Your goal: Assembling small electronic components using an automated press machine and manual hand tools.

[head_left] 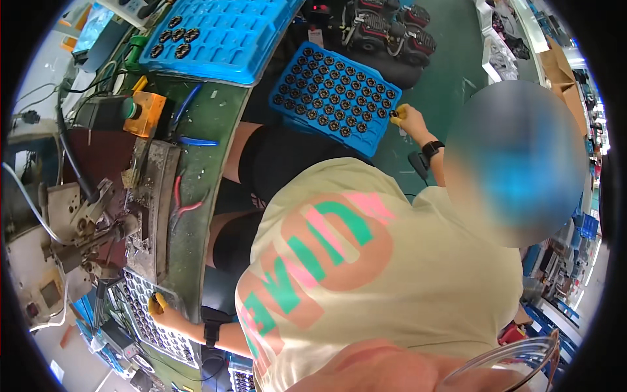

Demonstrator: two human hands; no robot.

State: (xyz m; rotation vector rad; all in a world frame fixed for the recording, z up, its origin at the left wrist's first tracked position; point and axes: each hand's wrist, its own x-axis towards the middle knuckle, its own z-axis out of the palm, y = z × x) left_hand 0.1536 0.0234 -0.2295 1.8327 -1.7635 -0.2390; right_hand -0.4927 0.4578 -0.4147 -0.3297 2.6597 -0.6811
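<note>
Reaches with the right hand (410, 121) to the right edge of the blue tray (373, 140), with fingertips drawn together on a small dark part (394, 114). Wears yellow covers on those fingertips and a black watch (432, 149) on that wrist. Has rows of round black parts (335, 90) set in pockets across most of the blue tray.

Holds the left hand (166, 315) well apart from the blue tray, to its lower left in the view, over a white tray (194, 358) of small round items. Bends these yellow-tipped fingers too, but cannot tell how far closed or whether on anything. Wears a black band (211, 332) on this wrist.

Has black shorts (287, 144) just below the blue tray, and a pale shirt (424, 274) with a coloured print farther below.

Left of the blue tray, has a green bench (196, 163) with red pliers (177, 194), a blue-handled tool (198, 141), an orange box (151, 112) with a green button, and a machine (72, 215) farthest off. To the upper left, has a larger tray (228, 59), also blue, with a few round black parts at one end. Just above, to the right, has dark engines (372, 29).
</note>
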